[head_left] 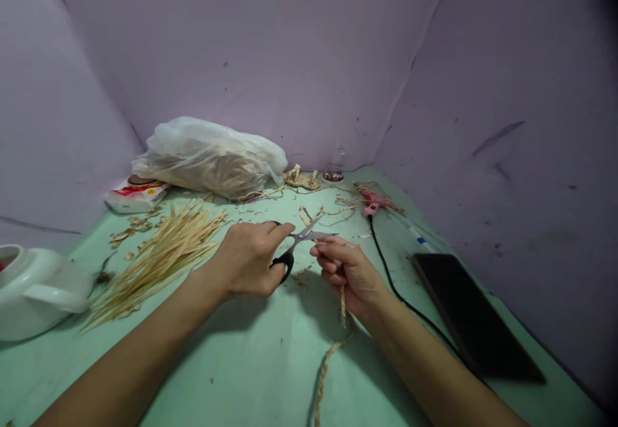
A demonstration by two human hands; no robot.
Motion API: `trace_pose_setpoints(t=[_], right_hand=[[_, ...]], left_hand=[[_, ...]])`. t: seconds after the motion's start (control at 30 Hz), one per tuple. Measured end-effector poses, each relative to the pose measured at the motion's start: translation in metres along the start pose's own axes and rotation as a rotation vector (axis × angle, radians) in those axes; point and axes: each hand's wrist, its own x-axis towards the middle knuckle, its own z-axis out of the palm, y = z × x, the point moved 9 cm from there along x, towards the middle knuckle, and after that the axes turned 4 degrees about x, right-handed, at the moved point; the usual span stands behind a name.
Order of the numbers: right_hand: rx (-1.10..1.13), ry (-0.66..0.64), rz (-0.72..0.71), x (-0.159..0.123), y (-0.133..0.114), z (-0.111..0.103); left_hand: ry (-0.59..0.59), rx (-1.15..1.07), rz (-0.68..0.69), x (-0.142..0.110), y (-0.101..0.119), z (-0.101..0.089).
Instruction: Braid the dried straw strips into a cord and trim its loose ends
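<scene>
My left hand (253,256) is closed on the black handles of a pair of scissors (300,236). Their blades are spread and point right, toward my other hand. My right hand (350,272) pinches a braided straw cord (322,375) near its end. The cord hangs out below the fingers and runs down the table to the bottom edge of the view. The lower blade's tip reaches the right fingertips; whether it touches the cord I cannot tell. Small straw scraps (302,277) lie on the table beneath the scissors.
Dry straw strips (164,253) lie left, beside a white pitcher (43,295). Behind are a plastic bag (212,156), a box (135,196), a woven straw piece (303,179) and a bead dish (333,176). A pink glue gun (374,200), its black cable and a dark tablet (476,317) are right.
</scene>
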Motion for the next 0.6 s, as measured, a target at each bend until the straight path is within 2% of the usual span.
trace_pose_setpoints(t=[0.17, 0.4, 0.6], right_hand=[[0.027, 0.026, -0.002, -0.0002, -0.0028, -0.0010], [0.025, 0.020, -0.014, -0.0020, -0.0039, 0.0010], [-0.009, 0.023, -0.040, -0.0012, -0.0038, 0.0002]], left_hand=[[-0.020, 0.044, 0.012, -0.0007, -0.0025, 0.0037], [-0.006, 0.065, 0.003, -0.0003, -0.0051, -0.0006], [-0.031, 0.101, 0.025, -0.0003, -0.0020, 0.0067]])
